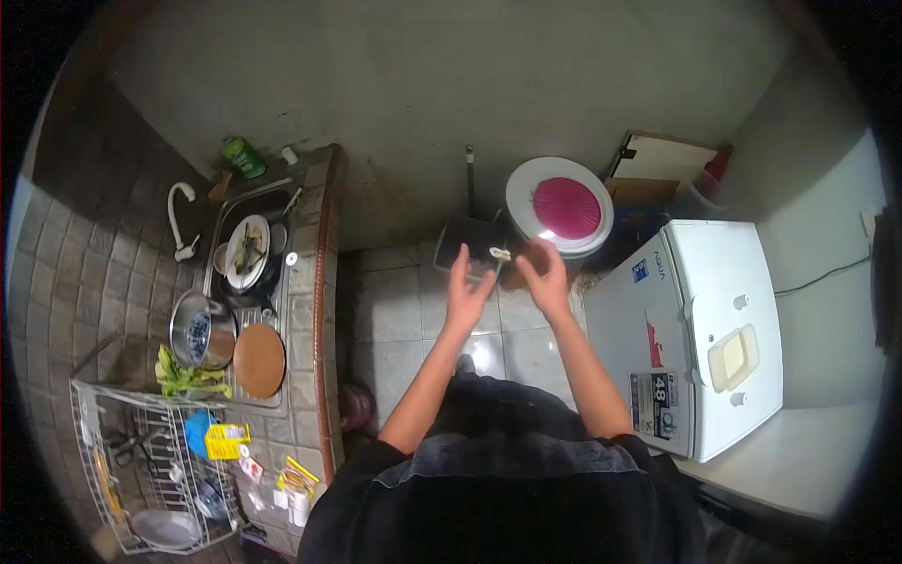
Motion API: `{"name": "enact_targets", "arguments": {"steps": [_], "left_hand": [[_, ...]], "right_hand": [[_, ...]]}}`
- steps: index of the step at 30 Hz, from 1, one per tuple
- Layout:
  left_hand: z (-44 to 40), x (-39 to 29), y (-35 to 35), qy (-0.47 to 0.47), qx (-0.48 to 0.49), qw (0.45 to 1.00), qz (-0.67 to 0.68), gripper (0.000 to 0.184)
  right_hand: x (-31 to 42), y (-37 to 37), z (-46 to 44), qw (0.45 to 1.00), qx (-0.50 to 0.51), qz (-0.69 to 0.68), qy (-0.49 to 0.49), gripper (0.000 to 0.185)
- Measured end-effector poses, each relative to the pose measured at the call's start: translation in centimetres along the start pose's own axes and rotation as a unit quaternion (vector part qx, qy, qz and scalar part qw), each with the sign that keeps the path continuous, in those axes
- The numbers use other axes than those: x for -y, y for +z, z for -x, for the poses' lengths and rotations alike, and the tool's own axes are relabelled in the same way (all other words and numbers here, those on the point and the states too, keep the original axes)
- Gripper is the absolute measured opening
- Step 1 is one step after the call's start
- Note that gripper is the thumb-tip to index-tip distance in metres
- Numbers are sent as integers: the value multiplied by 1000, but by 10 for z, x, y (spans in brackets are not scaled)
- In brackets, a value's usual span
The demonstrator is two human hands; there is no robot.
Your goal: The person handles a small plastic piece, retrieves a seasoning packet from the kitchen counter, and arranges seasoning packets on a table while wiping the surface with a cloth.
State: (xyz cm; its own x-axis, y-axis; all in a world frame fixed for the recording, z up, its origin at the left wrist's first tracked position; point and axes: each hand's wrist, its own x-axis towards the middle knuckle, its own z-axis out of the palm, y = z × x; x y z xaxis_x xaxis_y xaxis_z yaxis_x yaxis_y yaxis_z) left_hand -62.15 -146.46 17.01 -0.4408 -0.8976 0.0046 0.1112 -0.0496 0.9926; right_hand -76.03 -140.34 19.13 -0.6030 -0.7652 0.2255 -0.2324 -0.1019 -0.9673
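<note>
My left hand (466, 296) reaches forward over the floor, its thumb and fingers spread apart with nothing gripped. Facing it, my right hand (547, 284) is open too, thumb and fingers apart. A small whitish piece (500, 254) shows in the gap just beyond my fingertips; its kind is too small to make out, and I cannot tell whether it is in the air or resting on something. Beyond my left hand is a dark, box-like container (456, 242) low by the wall. Part of it is hidden by my hand.
A bucket with a white and pink lid (568, 209) stands ahead. To the right is a white fridge or freezer (728, 320) with a small tub (734, 359) on top. On the left, a tiled counter (305, 371) carries a sink with dishes, a pot (204, 329) and a dish rack (155, 470).
</note>
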Motion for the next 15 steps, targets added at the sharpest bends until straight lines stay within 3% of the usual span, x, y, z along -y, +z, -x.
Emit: {"name": "enact_targets", "arguments": {"steps": [2,9,15], "left_hand": [[-19,1,-12,-20,-47,999,-15,57],[-35,19,-46,-92,-13,996,13,41],[-38,31,-50,-119,9,993,12,38]], "right_hand": [[-10,2,-13,998,-45,-42,33,37],[-25,0,-12,988,-83,-80,107,33],[-38,3,2,978,-92,-81,170,34]]}}
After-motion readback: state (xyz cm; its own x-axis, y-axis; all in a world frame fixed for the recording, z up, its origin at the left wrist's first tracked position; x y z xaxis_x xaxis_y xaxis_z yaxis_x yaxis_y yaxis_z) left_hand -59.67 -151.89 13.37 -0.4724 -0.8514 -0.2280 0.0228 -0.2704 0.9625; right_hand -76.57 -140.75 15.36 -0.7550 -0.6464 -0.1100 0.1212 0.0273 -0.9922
